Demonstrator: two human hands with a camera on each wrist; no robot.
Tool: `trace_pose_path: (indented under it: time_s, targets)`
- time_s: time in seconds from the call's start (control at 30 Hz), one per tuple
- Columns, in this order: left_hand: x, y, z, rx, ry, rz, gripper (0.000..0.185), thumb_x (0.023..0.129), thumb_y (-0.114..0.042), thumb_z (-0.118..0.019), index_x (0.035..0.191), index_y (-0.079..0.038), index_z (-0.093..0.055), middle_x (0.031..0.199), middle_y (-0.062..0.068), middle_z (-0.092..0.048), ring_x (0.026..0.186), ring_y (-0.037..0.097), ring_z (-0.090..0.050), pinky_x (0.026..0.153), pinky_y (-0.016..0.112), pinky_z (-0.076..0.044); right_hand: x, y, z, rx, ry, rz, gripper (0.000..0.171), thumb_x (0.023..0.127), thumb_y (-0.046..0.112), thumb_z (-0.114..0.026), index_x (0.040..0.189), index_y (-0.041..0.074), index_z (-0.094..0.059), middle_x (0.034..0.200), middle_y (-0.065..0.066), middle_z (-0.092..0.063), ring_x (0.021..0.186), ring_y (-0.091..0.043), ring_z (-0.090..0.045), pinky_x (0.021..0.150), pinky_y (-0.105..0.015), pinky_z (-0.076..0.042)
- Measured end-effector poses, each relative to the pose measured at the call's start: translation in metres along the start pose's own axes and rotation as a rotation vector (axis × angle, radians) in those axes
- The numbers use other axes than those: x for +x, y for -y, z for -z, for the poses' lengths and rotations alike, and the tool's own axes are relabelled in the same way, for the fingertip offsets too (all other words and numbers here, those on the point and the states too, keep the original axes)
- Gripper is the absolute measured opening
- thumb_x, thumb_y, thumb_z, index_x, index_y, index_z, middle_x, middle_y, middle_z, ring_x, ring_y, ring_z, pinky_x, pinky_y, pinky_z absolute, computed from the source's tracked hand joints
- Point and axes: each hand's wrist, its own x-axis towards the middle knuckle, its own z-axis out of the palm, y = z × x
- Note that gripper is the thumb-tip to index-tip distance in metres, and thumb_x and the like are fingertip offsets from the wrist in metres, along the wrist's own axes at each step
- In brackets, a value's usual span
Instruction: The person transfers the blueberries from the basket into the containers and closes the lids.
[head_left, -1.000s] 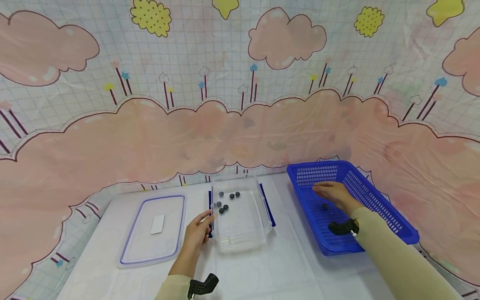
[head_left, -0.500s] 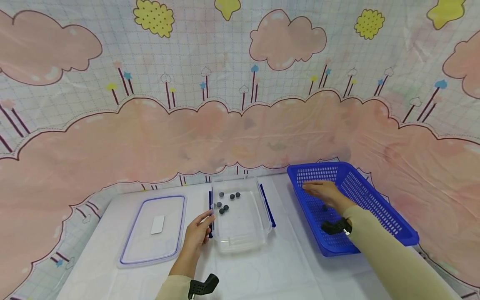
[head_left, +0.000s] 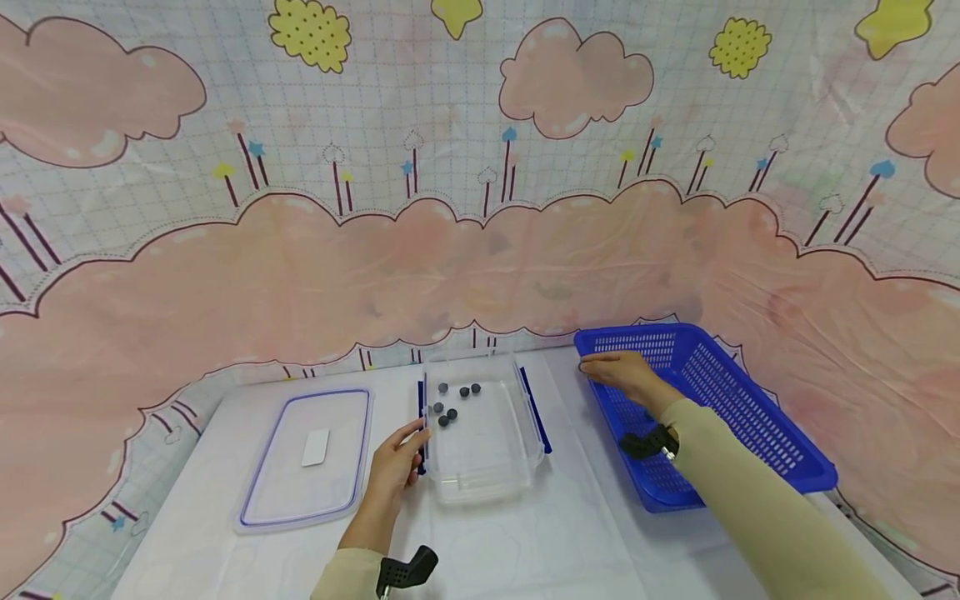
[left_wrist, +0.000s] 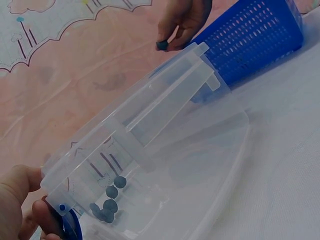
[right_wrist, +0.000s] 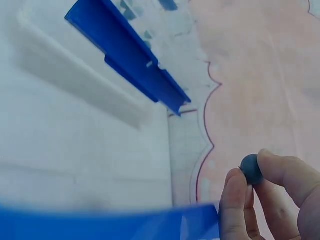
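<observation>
a white table [head_left: 525,542] is seen, draped and backed by a cloth printed with pink clouds [head_left: 480,250]. a clear lid [head_left: 303,458] with a purple rim is laid flat to the left of the left hand's fingers, just apart from them.

the left hand [head_left: 393,471] is rested on the table, its fingers [head_left: 414,442] curled round the near left edge of the clear container [head_left: 480,433], by a blue clasp [head_left: 422,417]. several dark balls [head_left: 453,404] are seen inside the container, beyond those fingers, toward its far left corner.

the right arm, in a beige sleeve [head_left: 750,500], is stretched across the blue basket [head_left: 712,408]. the right hand [head_left: 618,371] is held above the basket's far left corner, at the side nearest the container. a small dark ball [right_wrist: 251,168] is pinched between the thumb and fingertips [right_wrist: 280,167], which are closed on it; in the left wrist view the same ball [left_wrist: 162,45] is seen at the fingertips, above the container's far rim.
</observation>
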Motion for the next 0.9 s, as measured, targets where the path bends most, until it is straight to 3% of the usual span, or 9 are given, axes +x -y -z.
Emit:
trace_pose_path:
  time_s: [0.17,0.5,0.77,0.9]
  targets:
    - [0.0,0.0,0.0,0.003,0.002,-0.002,0.046,0.092,-0.029,-0.069,0.135,-0.013,-0.06,0.074,-0.004,-0.051,0.061,0.005,-0.045,0.052,0.018,-0.038,0.007,0.005,-0.012,-0.02,0.025,0.011,0.042,0.094,0.008,-0.064,0.128,-0.016,-0.055,0.126,-0.026,-0.062,0.11,-0.024,-0.067,0.101,-0.041,-0.046]
    - [0.001,0.0,0.0,-0.007,0.004,-0.001,0.046,0.092,-0.029,-0.069,0.135,-0.014,-0.061,0.074,-0.004,-0.051,0.061,0.005,-0.045,0.052,0.018,-0.038,0.02,0.011,-0.037,0.106,0.076,0.004,0.04,0.094,-0.001,-0.06,0.128,-0.021,-0.051,0.123,-0.03,-0.062,0.104,-0.024,-0.068,0.1,-0.04,-0.047]
    - [0.001,0.0,-0.001,-0.006,0.001,0.001,0.046,0.092,-0.028,-0.069,0.135,-0.013,-0.06,0.074,-0.005,-0.051,0.061,0.005,-0.045,0.052,0.019,-0.037,0.028,0.012,-0.059,0.114,0.138,-0.006,0.038,0.094,-0.003,-0.058,0.126,-0.022,-0.051,0.126,-0.033,-0.059,0.111,-0.031,-0.065,0.1,-0.04,-0.048]
    - [0.0,0.0,0.0,-0.008,0.005,0.001,0.046,0.093,-0.027,-0.068,0.135,-0.012,-0.06,0.073,-0.005,-0.051,0.061,0.006,-0.045,0.052,0.018,-0.037,0.033,0.013,-0.072,0.13,0.153,-0.027,0.037,0.094,-0.006,-0.058,0.126,-0.022,-0.052,0.122,-0.031,-0.062,0.102,-0.024,-0.068,0.098,-0.039,-0.049]
